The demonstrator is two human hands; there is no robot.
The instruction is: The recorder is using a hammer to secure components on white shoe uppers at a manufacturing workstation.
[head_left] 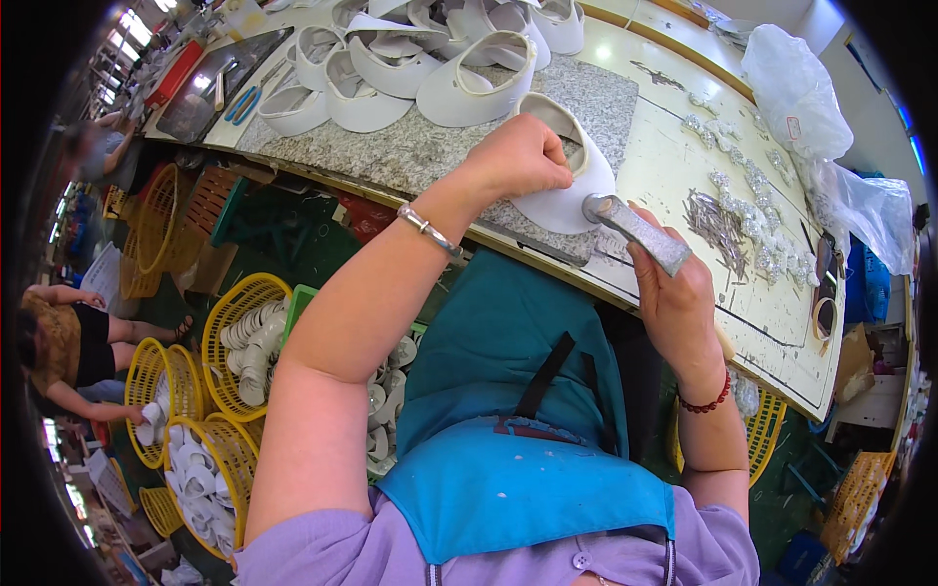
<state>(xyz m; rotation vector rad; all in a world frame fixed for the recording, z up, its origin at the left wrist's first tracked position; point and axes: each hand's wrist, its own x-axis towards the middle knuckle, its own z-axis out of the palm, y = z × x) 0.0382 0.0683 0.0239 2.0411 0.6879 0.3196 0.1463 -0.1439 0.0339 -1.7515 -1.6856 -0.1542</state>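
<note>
My left hand (pixel 523 159) is closed in a pinch over a white curved piece (pixel 576 200) that looks like a shoe upper. What the fingers pinch, if anything, is hidden. My right hand (pixel 676 298) grips a grey metal hammer (pixel 640 234); its round face is close to the right edge of the white piece, and I cannot tell whether they touch. The end of a wooden handle (pixel 725 342) shows below the hand. The white piece lies at the front right corner of a speckled stone slab (pixel 420 156).
Several similar white pieces (pixel 369 93) crowd the slab's far side. Thin metal strips (pixel 716 232) and sparkling ornaments (pixel 762 200) lie right on the table. Blue-handled scissors (pixel 242 105) lie left. A plastic bag (pixel 796 93) stands back right. Yellow baskets (pixel 210 337) and a seated person (pixel 73 342) are lower left.
</note>
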